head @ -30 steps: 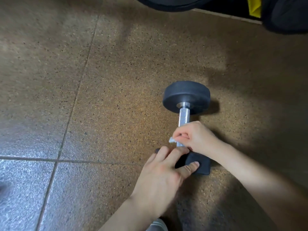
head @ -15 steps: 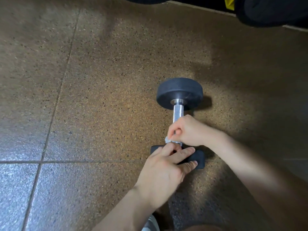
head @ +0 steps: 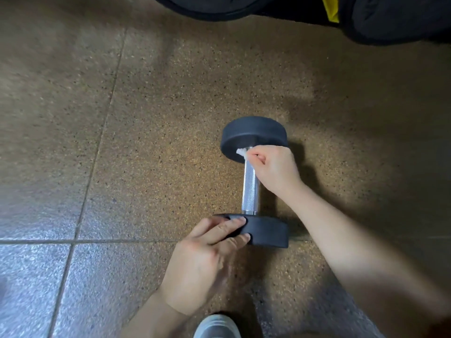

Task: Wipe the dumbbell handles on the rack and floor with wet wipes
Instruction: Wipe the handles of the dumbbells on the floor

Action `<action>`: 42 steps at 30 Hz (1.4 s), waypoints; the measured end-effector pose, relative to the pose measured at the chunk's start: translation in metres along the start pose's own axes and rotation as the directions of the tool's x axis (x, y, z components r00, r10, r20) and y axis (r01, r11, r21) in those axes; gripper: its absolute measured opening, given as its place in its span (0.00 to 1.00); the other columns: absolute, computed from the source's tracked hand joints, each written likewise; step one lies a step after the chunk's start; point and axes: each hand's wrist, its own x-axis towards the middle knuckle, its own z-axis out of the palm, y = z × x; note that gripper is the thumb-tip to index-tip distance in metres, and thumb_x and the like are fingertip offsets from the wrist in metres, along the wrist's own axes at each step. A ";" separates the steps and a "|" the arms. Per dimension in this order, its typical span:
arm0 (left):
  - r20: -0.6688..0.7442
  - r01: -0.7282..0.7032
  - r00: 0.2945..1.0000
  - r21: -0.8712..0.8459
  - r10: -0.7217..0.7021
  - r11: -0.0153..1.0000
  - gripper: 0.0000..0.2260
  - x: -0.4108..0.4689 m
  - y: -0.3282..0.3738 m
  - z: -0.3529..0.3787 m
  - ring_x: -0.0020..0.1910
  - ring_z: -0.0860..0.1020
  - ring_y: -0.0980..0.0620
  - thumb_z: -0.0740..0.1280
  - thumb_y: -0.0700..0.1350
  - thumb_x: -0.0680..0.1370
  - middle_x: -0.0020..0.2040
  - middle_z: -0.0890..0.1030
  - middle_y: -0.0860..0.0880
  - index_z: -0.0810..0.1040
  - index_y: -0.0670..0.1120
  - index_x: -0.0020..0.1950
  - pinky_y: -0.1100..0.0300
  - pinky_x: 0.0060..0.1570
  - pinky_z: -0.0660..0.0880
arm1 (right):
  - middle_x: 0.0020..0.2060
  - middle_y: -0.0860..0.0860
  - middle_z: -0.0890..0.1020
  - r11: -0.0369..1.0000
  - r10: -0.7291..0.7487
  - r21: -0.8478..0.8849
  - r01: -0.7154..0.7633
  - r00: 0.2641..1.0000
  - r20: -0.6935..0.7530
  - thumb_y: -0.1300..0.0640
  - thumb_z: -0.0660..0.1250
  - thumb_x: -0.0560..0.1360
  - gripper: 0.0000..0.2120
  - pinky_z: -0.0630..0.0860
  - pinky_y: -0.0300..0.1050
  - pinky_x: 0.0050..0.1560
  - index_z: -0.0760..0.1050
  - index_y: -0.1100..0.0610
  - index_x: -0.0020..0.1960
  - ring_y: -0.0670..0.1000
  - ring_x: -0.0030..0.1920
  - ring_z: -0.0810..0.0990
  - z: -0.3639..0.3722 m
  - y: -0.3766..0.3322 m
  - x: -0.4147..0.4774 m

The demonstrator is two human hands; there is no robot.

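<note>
Since half a second ago the right hand (head: 273, 167) has slid the wet wipe (head: 241, 152) up the handle (head: 251, 189) from the near end to the far end, at 12 o'clock, where it now sits against the far head (head: 253, 132). Its fingers are curled and pinch the wipe against the steel. The left hand (head: 202, 262) has stayed at 6 o'clock, fingers laid fairly straight over the rim of the near head (head: 268, 231), pressing it down rather than clasping it, as far as I can tell. I see the dumbbell lying on the speckled rubber floor (head: 146, 142), its handle running from 6 to 12 o'clock, with most of the knurled bar bare between the two hands. I judge it heavy and rigid, and likely to roll on its round heads, so the steadying hand belongs on a head. The knurling should grip the wipe well. The wipe itself is soft, limp and damp, best bunched and wrapped round the bar
</note>
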 end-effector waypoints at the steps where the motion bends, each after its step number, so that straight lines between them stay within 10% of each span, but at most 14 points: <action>1: -0.014 0.025 1.000 -0.007 -0.025 1.000 0.12 -0.003 -0.002 -0.003 0.54 0.79 0.49 0.71 0.39 0.72 0.62 0.80 0.52 0.85 0.48 0.54 0.58 0.53 0.77 | 0.28 0.42 0.73 1.000 0.015 -0.005 -0.015 0.999 -0.034 0.55 0.64 0.79 0.11 0.76 0.46 0.34 0.79 0.53 0.38 0.46 0.30 0.74 0.003 0.000 -0.007; 17: -0.052 0.375 0.927 0.066 -0.372 0.925 0.12 -0.001 -0.005 -0.043 0.38 0.82 0.53 0.61 0.61 0.76 0.50 0.79 0.60 0.77 0.57 0.54 0.55 0.31 0.79 | 0.38 0.46 0.82 0.965 0.205 0.188 -0.182 0.972 -0.113 0.56 0.64 0.79 0.08 0.74 0.40 0.42 0.81 0.54 0.46 0.48 0.41 0.79 0.024 -0.015 -0.002; 22: -0.071 0.464 0.886 0.158 -0.458 0.872 0.21 0.003 -0.002 -0.049 0.31 0.81 0.51 0.60 0.70 0.72 0.40 0.80 0.57 0.77 0.54 0.46 0.58 0.25 0.75 | 0.32 0.46 0.81 0.905 0.339 0.232 -0.357 0.934 0.115 0.56 0.66 0.78 0.11 0.74 0.40 0.39 0.80 0.54 0.37 0.47 0.37 0.81 0.028 -0.025 -0.019; 29: -0.037 0.570 0.821 0.038 -0.569 0.821 0.24 -0.005 -0.018 -0.052 0.38 0.83 0.54 0.61 0.74 0.68 0.39 0.83 0.57 0.76 0.55 0.46 0.56 0.34 0.78 | 0.33 0.44 0.84 0.976 0.066 0.122 -0.178 0.785 0.617 0.55 0.75 0.70 0.03 0.71 0.33 0.39 0.85 0.53 0.38 0.39 0.35 0.79 0.003 -0.053 -0.030; 34: -0.006 0.593 0.805 0.022 -0.593 0.805 0.23 -0.005 -0.021 -0.053 0.42 0.84 0.53 0.62 0.72 0.66 0.42 0.84 0.56 0.76 0.56 0.49 0.54 0.38 0.79 | 0.30 0.48 0.82 0.983 0.133 0.079 -0.166 0.937 0.324 0.59 0.69 0.72 0.08 0.81 0.48 0.42 0.82 0.53 0.35 0.47 0.34 0.81 0.000 -0.044 -0.001; 39: 0.046 0.628 0.778 -0.045 -0.626 0.777 0.23 -0.009 -0.027 -0.055 0.45 0.83 0.56 0.67 0.71 0.66 0.47 0.83 0.58 0.70 0.65 0.57 0.53 0.42 0.79 | 0.31 0.52 0.82 0.958 0.058 0.200 -0.204 0.824 0.564 0.61 0.72 0.70 0.06 0.77 0.43 0.39 0.81 0.52 0.36 0.44 0.30 0.76 0.011 -0.056 -0.031; 42: 0.083 0.632 0.774 -0.044 -0.628 0.774 0.22 -0.008 -0.029 -0.059 0.46 0.83 0.56 0.70 0.65 0.69 0.52 0.82 0.60 0.69 0.68 0.61 0.54 0.46 0.79 | 0.32 0.51 0.83 0.955 0.098 0.210 -0.208 0.894 0.437 0.59 0.73 0.69 0.04 0.77 0.41 0.41 0.82 0.52 0.37 0.45 0.32 0.77 0.006 -0.052 -0.010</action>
